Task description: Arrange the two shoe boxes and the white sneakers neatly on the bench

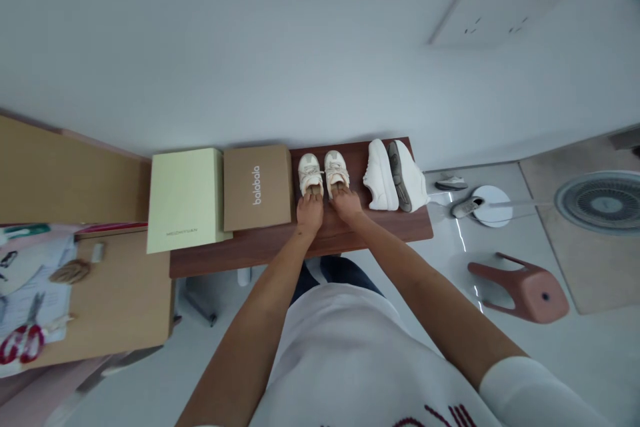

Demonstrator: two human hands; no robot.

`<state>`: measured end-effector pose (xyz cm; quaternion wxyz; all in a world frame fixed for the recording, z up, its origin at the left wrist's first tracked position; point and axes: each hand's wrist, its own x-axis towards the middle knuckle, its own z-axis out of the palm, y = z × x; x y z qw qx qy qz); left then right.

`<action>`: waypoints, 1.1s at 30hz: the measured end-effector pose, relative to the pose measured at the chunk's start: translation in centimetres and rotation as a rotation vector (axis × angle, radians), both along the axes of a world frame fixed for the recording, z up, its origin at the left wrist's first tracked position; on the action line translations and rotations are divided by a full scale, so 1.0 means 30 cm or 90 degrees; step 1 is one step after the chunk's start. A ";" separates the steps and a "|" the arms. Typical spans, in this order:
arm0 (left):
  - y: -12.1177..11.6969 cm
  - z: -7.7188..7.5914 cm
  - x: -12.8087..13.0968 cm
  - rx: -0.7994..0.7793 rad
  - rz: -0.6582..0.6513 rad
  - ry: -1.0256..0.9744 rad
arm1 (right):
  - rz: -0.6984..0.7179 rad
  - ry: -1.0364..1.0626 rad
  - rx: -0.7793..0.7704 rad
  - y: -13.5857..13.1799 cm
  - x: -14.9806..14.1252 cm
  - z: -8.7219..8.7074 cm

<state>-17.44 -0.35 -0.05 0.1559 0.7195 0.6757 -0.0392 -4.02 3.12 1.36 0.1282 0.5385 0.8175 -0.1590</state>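
Two small cream sneakers stand side by side on a dark wooden shelf board, toes toward the wall. My left hand grips the heel end of the left sneaker, its fingertips inside the opening. In the same way my right hand holds the right sneaker by its heel. The fingers of both hands are partly hidden inside the shoes. Farther right lies a pair of larger white shoes, one white shoe and its mate tipped on their sides.
A brown shoe box and a pale green box sit left on the board. Red-handled scissors lie on a cardboard surface at far left. On the right floor are a pink stool, a fan and loose shoes.
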 end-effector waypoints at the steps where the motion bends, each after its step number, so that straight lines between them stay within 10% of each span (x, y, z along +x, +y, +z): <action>1: -0.003 -0.007 0.001 -0.003 0.000 0.004 | -0.003 0.000 -0.003 -0.004 -0.002 -0.009; 13: -0.024 0.059 0.033 0.006 0.079 0.017 | -0.079 0.069 0.013 -0.031 0.005 0.059; 19: -0.023 0.108 0.200 0.027 0.007 -0.187 | -0.282 0.238 0.129 -0.093 0.344 0.105; 26: 0.005 -0.007 0.437 -0.148 0.039 -0.377 | -0.489 0.173 0.129 -0.091 0.846 0.006; 33: 0.060 -0.070 0.533 -0.211 0.089 -0.327 | -0.413 0.153 -0.106 -0.013 0.914 -0.039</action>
